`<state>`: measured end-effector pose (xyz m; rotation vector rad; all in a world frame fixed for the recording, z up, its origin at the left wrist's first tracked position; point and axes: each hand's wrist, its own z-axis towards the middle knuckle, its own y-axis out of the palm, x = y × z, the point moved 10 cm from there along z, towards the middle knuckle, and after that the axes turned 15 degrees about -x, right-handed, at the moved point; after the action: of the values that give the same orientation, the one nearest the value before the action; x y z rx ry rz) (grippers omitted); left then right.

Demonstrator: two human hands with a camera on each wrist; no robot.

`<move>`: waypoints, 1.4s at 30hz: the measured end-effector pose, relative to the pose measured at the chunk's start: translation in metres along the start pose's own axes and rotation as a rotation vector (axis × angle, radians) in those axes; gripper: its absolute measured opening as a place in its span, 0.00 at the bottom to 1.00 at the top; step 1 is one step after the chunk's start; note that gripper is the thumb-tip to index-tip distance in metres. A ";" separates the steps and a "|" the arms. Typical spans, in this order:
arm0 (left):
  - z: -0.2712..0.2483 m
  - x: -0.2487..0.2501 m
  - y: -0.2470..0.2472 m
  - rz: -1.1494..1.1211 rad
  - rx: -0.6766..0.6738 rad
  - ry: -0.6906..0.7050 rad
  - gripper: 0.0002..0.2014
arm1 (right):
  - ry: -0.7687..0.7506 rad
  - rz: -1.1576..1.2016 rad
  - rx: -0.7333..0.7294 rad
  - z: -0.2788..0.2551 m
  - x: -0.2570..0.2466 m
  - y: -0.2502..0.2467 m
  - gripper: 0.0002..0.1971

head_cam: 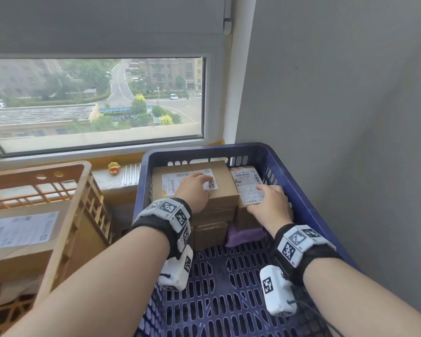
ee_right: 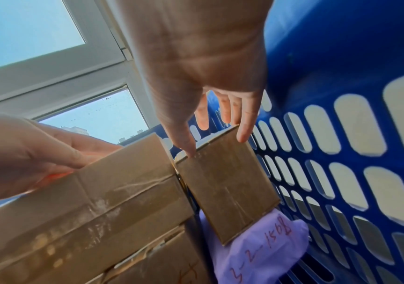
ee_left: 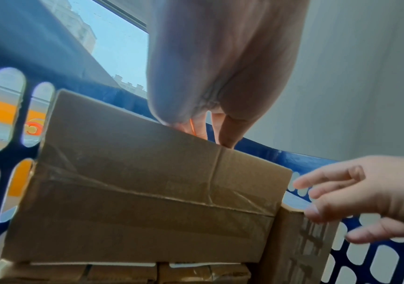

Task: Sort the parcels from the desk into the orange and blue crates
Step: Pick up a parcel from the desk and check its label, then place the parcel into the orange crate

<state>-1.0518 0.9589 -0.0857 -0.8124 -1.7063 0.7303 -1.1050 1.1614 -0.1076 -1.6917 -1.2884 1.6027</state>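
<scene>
The large cardboard parcel is sitting atop a stack at the blue crate's twelve o'clock end, its long axis running nine to three, label up, with the left hand lying flat on it, fingers straight. At its three o'clock the smaller parcel is pointing lengthwise toward twelve, on a purple bag, the right hand resting there, fingers loosely spread. The orange crate is standing at nine o'clock, holding another labelled box.

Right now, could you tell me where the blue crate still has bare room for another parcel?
The near half of the blue crate floor is bare, in front of the stacked boxes and purple bag. The far end is crowded.
</scene>
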 end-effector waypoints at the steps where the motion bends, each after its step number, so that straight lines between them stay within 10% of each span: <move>1: -0.001 0.001 -0.002 -0.003 0.009 -0.001 0.20 | -0.005 0.009 0.001 -0.001 -0.001 -0.002 0.32; 22: -0.068 -0.001 -0.039 -0.222 0.120 -0.061 0.11 | -0.108 0.159 0.045 -0.033 -0.053 -0.041 0.12; 42: -0.299 -0.162 -0.162 -0.280 0.311 -0.203 0.07 | -0.445 0.280 -0.150 -0.156 -0.302 0.067 0.07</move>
<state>-0.7564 0.7563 0.0299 -0.2845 -1.7811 0.8759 -0.8992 0.9125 0.0187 -1.7244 -1.4553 2.1911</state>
